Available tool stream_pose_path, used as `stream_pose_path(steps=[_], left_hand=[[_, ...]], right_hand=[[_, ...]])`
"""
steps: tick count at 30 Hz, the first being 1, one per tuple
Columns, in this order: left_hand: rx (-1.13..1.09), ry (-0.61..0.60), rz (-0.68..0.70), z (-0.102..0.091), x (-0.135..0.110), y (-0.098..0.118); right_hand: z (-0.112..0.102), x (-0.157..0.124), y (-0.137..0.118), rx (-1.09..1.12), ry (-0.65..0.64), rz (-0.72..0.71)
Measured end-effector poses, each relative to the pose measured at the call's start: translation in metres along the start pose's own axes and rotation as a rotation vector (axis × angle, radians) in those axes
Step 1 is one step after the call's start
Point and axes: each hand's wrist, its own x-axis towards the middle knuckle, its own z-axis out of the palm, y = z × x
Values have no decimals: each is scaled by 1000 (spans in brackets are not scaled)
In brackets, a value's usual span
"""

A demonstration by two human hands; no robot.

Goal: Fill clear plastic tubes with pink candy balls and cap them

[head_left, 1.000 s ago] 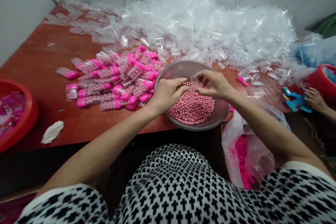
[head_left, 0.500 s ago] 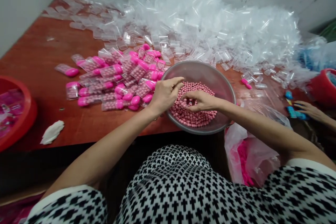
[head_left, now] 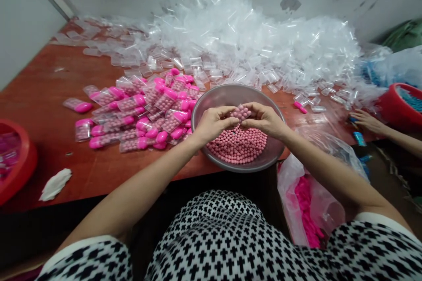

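Both of my hands meet over a grey bowl (head_left: 231,92) that holds many small pink beads (head_left: 239,147). Between them is a clear plastic tube (head_left: 241,113) filled with pink beads. My left hand (head_left: 216,124) pinches its left end between thumb and fingers. On the other end, my right hand (head_left: 266,118) closes with thumb and forefinger. No pink cap shows on this tube; its ends are partly covered by my fingers. Left of the bowl lies a heap of bead-filled tubes (head_left: 135,112) with bright pink caps.
Clear empty tubes (head_left: 231,30) are piled along the wall. A red basin (head_left: 28,162) stands far left, near a white scrap (head_left: 56,183). At right are a plastic bag of pink caps (head_left: 305,210), another red tub (head_left: 400,103) and another person's hand (head_left: 369,120) by blue pieces.
My hands have risen from among the beads and come together on the filled tube. The view has tilted up slightly. The other person's hand has shifted left.
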Motion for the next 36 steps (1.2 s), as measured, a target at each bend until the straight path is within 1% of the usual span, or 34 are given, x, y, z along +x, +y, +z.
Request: stream_pose_path(steps=[4,6,8,10,11,13,15,16,18,20,22,23,24,26,27,28,29,30,31,32,33,36], left_hand=[[-95,-46,-98,2,0,3],[-132,-52,-140,3,-1,7],[-147,-39,-168,4,-2,11],[-151,-17,-199,4,-3,13],[-151,-5,-213,5,-3,14],[-149,22,-236,4,-2,13],[-126,60,-247,4,-2,12],[-107,84,-247,4,-1,11],[-73,126,-248,2,-1,8],[-83,147,-258,0,0,6],[-132,154,-271,-1,0,6],[-161,156,-278,-2,0,6],[-187,160,-282,-2,0,7],[-224,167,-283,-1,0,10],[-235,170,-281,0,0,12],[-241,178,-274,0,0,13],[-241,183,-266,1,0,14],[-239,185,-261,1,0,14],[-234,186,-260,1,1,14],[-229,190,-261,1,1,14],[-225,192,-266,1,1,13],[-214,207,-279,0,-1,9]], right_hand=[[-8,-6,-2,-71,-19,-92],[-12,-8,-3,-160,-34,-147],[-15,-9,-3,-290,-22,-187],[-16,-9,-2,-379,-7,-191],[-16,-10,-1,-381,-6,-178],[-14,-11,2,-316,2,-154],[-9,-16,6,-248,30,-146],[-6,-19,7,-249,52,-154],[-1,-28,8,-346,97,-193],[-1,-38,8,-519,131,-246],[-13,-48,7,-654,177,-270],[-24,-52,7,-683,229,-255],[-39,-54,6,-698,315,-216],[-75,-56,8,-766,533,-65],[-95,-55,10,-846,614,57],[-113,-52,14,-947,645,196],[-129,-47,19,-1044,635,335],[-141,-43,25,-1121,597,457],[-150,-38,32,-1166,551,553],[-155,-33,40,-1181,518,620],[-157,-28,47,-1178,505,657],[-152,-20,64,-1186,511,690]])
